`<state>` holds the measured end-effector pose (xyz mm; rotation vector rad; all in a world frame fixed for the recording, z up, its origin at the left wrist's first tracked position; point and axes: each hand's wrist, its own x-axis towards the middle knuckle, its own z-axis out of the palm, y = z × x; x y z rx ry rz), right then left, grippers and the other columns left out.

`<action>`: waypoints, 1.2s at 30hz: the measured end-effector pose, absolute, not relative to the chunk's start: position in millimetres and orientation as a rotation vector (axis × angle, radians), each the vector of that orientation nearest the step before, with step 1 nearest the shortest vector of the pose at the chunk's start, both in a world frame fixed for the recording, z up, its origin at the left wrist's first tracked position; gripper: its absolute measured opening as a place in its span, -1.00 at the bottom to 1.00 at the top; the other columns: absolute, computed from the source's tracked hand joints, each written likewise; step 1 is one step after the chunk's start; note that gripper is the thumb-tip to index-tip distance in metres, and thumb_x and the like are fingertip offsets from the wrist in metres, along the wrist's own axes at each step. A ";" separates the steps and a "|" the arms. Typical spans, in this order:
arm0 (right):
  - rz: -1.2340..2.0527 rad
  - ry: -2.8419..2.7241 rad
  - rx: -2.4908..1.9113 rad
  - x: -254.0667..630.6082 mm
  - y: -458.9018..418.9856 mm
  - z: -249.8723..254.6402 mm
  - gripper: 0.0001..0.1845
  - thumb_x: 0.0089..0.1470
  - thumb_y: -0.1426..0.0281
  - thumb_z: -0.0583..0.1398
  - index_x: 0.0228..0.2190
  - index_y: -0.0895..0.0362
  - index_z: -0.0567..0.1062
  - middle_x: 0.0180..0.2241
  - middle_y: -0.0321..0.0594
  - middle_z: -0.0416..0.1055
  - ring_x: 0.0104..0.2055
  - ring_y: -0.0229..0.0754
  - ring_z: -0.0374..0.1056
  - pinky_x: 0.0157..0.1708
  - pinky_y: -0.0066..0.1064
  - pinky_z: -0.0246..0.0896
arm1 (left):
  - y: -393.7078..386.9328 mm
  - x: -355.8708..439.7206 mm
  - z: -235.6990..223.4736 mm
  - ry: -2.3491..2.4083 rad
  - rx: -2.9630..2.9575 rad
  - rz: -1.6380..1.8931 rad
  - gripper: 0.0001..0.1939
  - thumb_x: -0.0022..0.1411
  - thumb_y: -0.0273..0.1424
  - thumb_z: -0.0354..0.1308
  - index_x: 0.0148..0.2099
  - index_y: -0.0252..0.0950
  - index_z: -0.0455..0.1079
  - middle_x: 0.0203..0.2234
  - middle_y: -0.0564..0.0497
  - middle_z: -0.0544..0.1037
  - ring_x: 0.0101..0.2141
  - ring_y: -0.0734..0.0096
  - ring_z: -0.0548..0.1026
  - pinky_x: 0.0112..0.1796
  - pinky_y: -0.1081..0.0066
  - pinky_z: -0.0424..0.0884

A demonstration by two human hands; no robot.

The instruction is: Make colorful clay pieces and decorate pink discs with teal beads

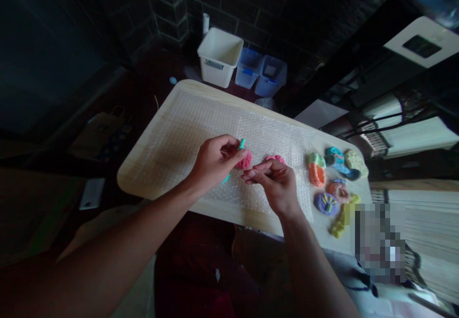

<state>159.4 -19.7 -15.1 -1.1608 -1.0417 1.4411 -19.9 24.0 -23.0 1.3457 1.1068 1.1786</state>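
Over the bubble wrap [193, 136], my left hand [215, 160] is closed around a pink, clay-like lump [245, 160]. A short green stem [242, 143] sticks up from the top of this lump, beside the thumb. Just to the right, my right hand [278, 184] has its thumb and fingertips pinched together, close to the lump's lower edge. Whatever lies in that pinch is too small to make out. A second pink piece [275, 158] rests on the wrap, partly hidden behind my right hand. Under my left wrist shows a bit of green material [225, 179].
Several colourful moulded pieces lie at the table's right end, among them an orange-and-green one [317, 169], a purple disc [326, 204] and a yellow one [340, 222]. Beyond the far table edge stand a white bin [218, 67] and two clear blue boxes [247, 67].
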 end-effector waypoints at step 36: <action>1.668 -0.853 -0.956 173.6 -24.2 -1.4 -0.75 -0.04 0.17 0.53 -0.32 -0.03 0.69 -0.36 -0.28 0.71 -0.33 -0.20 0.67 -0.45 -0.56 0.58 | 24.1 -20.6 -15.5 1.104 1.293 1.146 -0.78 0.19 -0.23 0.39 -0.27 -0.28 0.54 -0.43 -0.01 0.64 -0.43 0.37 0.58 -0.39 0.42 0.49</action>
